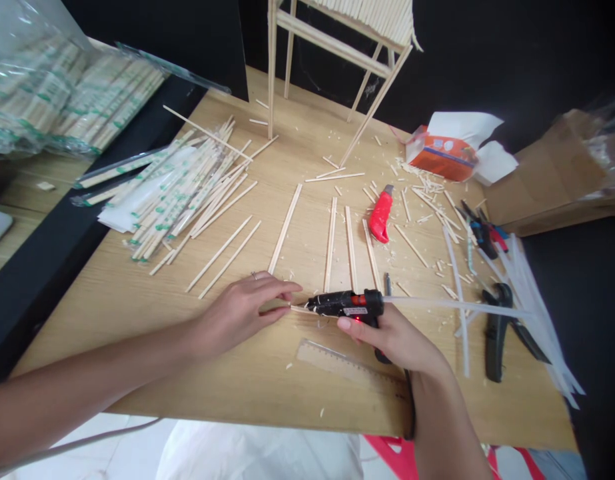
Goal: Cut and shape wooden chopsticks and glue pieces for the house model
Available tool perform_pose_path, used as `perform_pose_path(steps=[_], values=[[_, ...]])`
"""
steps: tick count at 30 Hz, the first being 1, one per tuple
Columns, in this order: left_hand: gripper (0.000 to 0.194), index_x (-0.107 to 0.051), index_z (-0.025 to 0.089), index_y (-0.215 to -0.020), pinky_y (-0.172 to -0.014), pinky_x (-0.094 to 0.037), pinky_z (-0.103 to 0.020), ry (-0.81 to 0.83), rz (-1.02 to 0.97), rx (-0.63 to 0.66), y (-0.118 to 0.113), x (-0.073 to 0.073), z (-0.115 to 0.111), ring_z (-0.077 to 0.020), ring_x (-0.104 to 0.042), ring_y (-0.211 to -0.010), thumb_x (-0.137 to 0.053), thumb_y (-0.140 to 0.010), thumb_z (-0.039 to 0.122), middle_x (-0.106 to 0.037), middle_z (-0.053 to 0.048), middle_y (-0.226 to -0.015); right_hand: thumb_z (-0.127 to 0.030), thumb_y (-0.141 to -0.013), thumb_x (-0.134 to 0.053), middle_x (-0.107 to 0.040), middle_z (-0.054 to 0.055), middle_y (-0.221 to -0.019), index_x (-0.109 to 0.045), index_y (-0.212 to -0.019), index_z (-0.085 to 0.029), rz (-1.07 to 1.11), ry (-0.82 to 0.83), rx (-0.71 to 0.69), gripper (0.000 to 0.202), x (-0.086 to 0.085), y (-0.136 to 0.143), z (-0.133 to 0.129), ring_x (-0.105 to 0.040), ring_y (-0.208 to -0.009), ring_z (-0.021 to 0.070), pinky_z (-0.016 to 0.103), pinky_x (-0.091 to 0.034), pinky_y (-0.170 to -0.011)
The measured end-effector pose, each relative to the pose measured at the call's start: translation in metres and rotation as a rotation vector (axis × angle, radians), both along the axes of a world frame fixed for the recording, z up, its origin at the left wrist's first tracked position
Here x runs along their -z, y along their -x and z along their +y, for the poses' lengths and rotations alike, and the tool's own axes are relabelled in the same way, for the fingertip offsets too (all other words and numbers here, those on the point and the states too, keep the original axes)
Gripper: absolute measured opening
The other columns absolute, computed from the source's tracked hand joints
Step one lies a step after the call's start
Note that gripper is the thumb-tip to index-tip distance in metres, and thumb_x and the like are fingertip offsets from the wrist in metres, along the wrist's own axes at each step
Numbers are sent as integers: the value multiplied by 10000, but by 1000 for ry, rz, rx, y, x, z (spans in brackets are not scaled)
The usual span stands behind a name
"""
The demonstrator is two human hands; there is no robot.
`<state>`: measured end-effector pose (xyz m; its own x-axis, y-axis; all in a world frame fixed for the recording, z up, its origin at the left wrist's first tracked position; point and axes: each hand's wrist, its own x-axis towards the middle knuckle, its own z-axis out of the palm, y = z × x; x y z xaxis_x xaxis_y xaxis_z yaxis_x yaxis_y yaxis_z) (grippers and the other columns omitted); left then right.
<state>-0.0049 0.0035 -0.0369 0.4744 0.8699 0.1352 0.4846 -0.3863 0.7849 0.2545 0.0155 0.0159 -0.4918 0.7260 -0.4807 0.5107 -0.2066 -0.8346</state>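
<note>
My right hand [394, 333] is wrapped round the grip of a black hot glue gun [344, 303] with a lit red light and a long clear glue stick in its back. The gun's nozzle points left, close to the fingertips of my left hand [247, 303]. Those fingertips are curled near the end of a thin wooden stick [300, 309] lying under the nozzle; whether they grip it is hard to tell. Beyond the hands lie paired wooden sticks [331, 243] and a red cutter [381, 215]. A clear ruler [347, 365] lies just in front of the gun.
Wrapped chopsticks [172, 193] are piled at the left. A stick-built frame [332, 43] stands at the back. On the right are a tissue pack [442, 157], a cardboard box [552, 173], black-handled tools [498, 333] and clear glue sticks [532, 293]. The gun's cable hangs over the front edge.
</note>
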Motion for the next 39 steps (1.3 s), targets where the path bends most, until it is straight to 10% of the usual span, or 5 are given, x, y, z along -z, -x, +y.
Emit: perform_pose_path(steps=[13, 29, 39], values=[[293, -592, 237, -1126, -795, -471, -299, 3, -26, -70, -9, 3, -3, -144, -605, -835, -551, -848, 154, -683, -7, -857, -479, -818, -584, -607, 0, -631, -633, -659, -187, -65, -44, 13, 336, -11, -20, 3, -540, -582, 136, 238, -461, -559], [199, -612, 231, -1031, -809, -456, -313, -44, 40, -57, -12, 2, 1, -168, -580, -900, -607, -832, 239, -658, -30, -929, -480, -775, -598, -688, 90, -953, -670, -1014, -163, -534, -442, 861, 403, 36, -130, -46, -624, -799, 251, 323, -492, -627], [208, -638, 247, -1030, -809, -447, -307, -156, 146, -40, -21, 4, 1, -177, -562, -931, -619, -826, 278, -628, -37, -983, -561, -722, -618, -682, 96, -873, -644, -990, -153, -681, -495, 881, 490, 43, -128, -54, -623, -826, 292, 374, -471, -711]])
